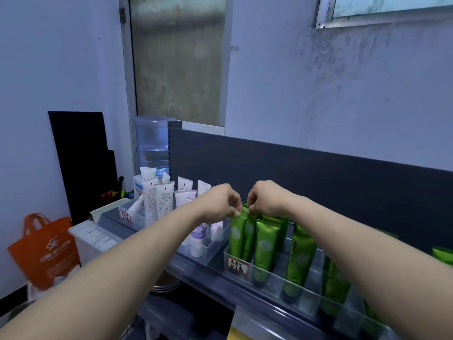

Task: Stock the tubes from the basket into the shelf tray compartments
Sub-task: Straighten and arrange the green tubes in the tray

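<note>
Green tubes point(263, 244) stand upright in the compartments of a clear plastic tray point(277, 285) on a grey shelf point(210, 271), and the two at the tray's left end are the ones being handled. The shelf has a dark grey back panel point(318, 177) and stands against a pale, scuffed wall point(318, 82), with a frosted door point(179, 60) behind its left end and the corner of a window point(382, 11) high on the right.

The left hand point(220, 204) and right hand point(264, 198) are close together over the tray, each pinching the flat top edge of a green tube point(236, 231) in the leftmost compartment (the fingertips nearly meet). A handwritten label point(238, 265) sits on the tray's front wall below them.

To the left on the same shelf, a second clear tray point(203, 256) holds white tubes point(164, 202), some with purple print, also upright.

Beyond the shelf's left end stands a water dispenser bottle point(153, 141). Lower left, an orange bag point(44, 251) leans by a white box point(90, 239), with a black board point(83, 163) propped against the wall.
</note>
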`<state>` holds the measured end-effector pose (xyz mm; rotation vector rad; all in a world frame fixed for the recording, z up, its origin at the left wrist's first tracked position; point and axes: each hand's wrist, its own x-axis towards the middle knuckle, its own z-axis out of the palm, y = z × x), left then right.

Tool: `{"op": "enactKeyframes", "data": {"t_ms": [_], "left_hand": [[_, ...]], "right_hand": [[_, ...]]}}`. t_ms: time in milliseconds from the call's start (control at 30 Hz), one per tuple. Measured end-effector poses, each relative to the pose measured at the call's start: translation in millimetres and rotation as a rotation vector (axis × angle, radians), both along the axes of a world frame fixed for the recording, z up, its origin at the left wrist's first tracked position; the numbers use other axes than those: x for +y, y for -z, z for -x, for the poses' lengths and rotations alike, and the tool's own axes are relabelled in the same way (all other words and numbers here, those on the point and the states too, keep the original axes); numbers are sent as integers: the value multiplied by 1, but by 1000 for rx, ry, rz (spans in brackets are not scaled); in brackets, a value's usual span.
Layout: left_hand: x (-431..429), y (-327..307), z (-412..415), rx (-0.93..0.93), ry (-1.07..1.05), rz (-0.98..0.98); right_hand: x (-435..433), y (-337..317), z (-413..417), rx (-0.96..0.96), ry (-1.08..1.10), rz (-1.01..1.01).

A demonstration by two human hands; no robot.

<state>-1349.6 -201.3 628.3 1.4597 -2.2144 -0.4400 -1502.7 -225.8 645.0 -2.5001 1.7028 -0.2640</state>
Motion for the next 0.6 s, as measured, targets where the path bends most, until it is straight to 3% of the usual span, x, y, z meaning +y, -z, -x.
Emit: {"op": "enactKeyframes", "data": {"t_ms": [167,600], "left_hand": [[2,-4,1,100,34,-77],[4,-2,-5,113,43,-137]], "right_hand": [[-3,1,-4,-26,24,64],[-3,-3,2,-114,-9,16]]}}
